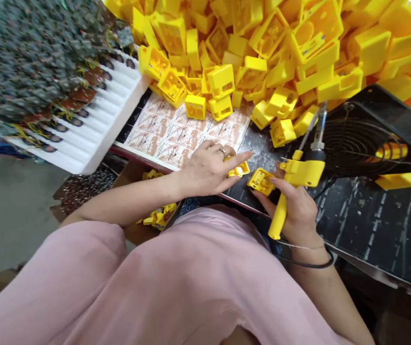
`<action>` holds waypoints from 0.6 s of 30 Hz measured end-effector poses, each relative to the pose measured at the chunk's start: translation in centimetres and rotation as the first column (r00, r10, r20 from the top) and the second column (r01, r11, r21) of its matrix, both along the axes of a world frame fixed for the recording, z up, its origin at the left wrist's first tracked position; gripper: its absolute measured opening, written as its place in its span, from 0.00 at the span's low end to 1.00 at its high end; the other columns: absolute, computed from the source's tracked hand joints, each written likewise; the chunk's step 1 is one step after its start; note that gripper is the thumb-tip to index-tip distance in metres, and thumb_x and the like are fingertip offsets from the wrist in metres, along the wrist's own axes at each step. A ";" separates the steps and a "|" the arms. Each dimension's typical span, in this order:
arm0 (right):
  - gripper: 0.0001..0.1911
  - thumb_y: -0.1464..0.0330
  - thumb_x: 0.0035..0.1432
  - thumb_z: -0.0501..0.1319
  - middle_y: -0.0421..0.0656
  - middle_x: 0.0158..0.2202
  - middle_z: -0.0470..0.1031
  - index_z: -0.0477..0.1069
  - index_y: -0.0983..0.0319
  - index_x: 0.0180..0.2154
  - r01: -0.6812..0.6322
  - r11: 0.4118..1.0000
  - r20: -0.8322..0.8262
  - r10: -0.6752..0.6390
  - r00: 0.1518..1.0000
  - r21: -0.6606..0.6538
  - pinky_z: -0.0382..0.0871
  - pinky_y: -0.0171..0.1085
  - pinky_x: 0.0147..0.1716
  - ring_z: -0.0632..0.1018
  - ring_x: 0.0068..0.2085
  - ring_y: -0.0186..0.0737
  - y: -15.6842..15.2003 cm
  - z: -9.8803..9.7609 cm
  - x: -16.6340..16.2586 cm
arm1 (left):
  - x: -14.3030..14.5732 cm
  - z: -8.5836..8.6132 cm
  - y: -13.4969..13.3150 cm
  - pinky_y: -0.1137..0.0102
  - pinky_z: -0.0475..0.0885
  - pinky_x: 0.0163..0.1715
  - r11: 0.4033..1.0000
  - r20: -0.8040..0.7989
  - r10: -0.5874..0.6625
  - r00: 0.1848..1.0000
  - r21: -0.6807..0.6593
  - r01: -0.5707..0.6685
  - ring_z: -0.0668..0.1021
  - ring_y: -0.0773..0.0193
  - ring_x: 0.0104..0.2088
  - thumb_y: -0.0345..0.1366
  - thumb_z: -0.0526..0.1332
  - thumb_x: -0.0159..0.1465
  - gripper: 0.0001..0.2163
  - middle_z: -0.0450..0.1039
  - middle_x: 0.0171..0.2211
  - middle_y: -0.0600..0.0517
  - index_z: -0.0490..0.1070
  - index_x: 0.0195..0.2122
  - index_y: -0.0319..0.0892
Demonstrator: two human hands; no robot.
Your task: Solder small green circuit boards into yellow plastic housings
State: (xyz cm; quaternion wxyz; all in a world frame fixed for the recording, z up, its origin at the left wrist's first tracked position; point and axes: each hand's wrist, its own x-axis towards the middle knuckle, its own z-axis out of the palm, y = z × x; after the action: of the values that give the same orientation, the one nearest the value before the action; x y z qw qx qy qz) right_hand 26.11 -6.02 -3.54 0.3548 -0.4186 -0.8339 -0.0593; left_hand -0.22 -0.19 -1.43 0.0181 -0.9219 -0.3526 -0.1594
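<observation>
Yellow casing (260,182) in the right grip (299,208), boxy, hollow, open-faced

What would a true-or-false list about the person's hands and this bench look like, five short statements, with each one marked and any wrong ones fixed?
1. The right hand holds a yellow tool. True.
2. The left hand wears no ring. False: a ring is on one of its fingers.
3. The left hand touches nothing but the bench. False: it grips a small yellow casing.
4. Yellow casings are heaped along the far side of the bench. True.
5. The white tray stands to the right of the black fan. False: the tray is on the left, the fan on the right.
</observation>
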 end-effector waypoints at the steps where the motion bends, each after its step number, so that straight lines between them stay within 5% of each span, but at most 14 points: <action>1: 0.36 0.66 0.64 0.76 0.49 0.50 0.86 0.66 0.57 0.68 0.000 1.000 0.007 0.000 1.000 0.007 0.83 0.41 0.43 0.88 0.44 0.49 -0.1 0.0 0.1 | 0.6 0.1 -0.4 0.57 0.73 0.48 0.998 -0.049 0.058 0.997 0.037 -0.057 0.84 0.50 0.46 0.50 0.57 0.78 0.24 0.84 0.48 0.42 0.75 0.67 0.44; 4: 0.33 0.67 0.64 0.75 0.49 0.52 0.86 0.67 0.57 0.67 0.018 1.000 0.027 -0.018 0.999 -0.010 0.83 0.43 0.47 0.88 0.47 0.51 -0.3 0.0 0.4 | 1.1 0.4 -0.8 0.59 0.71 0.43 0.995 -0.079 0.085 0.993 0.061 -0.081 0.83 0.51 0.42 0.63 0.49 0.78 0.32 0.83 0.44 0.42 0.78 0.65 0.46; 7: 0.34 0.63 0.65 0.75 0.51 0.55 0.84 0.67 0.58 0.67 0.051 0.999 0.079 -0.049 0.996 -0.018 0.81 0.45 0.49 0.87 0.47 0.52 -0.2 0.2 0.3 | -1.3 1.1 1.2 0.56 0.74 0.48 0.985 -0.014 0.172 0.985 0.002 -0.172 0.82 0.48 0.47 0.67 0.44 0.76 0.38 0.82 0.50 0.41 0.71 0.71 0.46; 9: 0.35 0.60 0.64 0.76 0.50 0.53 0.85 0.66 0.59 0.66 0.037 0.999 0.089 -0.037 0.995 0.002 0.80 0.45 0.48 0.87 0.45 0.50 0.2 0.3 -0.3 | -4.0 1.5 4.0 0.49 0.74 0.59 0.929 0.049 0.369 0.928 -0.063 -0.366 0.79 0.43 0.57 0.60 0.50 0.77 0.32 0.79 0.59 0.40 0.68 0.73 0.47; 12: 0.30 0.60 0.65 0.74 0.46 0.44 0.84 0.68 0.59 0.63 -0.020 1.000 0.077 0.021 0.997 -0.012 0.78 0.44 0.47 0.84 0.42 0.49 1.3 0.4 -1.9 | -7.5 1.8 8.2 0.49 0.73 0.63 0.847 0.082 0.522 0.849 -0.163 -0.505 0.78 0.44 0.61 0.45 0.56 0.75 0.22 0.80 0.59 0.43 0.74 0.67 0.50; 15: 0.22 0.64 0.70 0.69 0.43 0.39 0.81 0.70 0.57 0.61 -0.066 0.997 0.110 0.071 0.991 -0.045 0.76 0.41 0.43 0.82 0.39 0.46 1.9 0.5 -2.9 | -9.0 2.4 10.0 0.54 0.76 0.59 0.848 0.093 0.503 0.859 -0.247 -0.469 0.83 0.49 0.53 0.42 0.59 0.72 0.19 0.84 0.52 0.44 0.79 0.60 0.44; 18: 0.22 0.67 0.69 0.70 0.40 0.37 0.80 0.70 0.56 0.62 -0.108 0.993 0.106 0.112 0.988 -0.042 0.74 0.37 0.37 0.80 0.33 0.40 1.7 0.9 -2.4 | -7.9 3.4 8.1 0.63 0.78 0.53 0.874 0.089 0.412 0.907 -0.320 -0.366 0.85 0.58 0.45 0.42 0.61 0.72 0.21 0.86 0.47 0.50 0.78 0.64 0.46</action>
State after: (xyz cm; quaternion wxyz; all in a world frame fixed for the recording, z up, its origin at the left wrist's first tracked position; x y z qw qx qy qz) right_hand 23.72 -4.31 -2.67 0.3043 -0.3745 -0.8746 -0.0469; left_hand -8.10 7.90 2.01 -0.1157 -0.8088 -0.5514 -0.1687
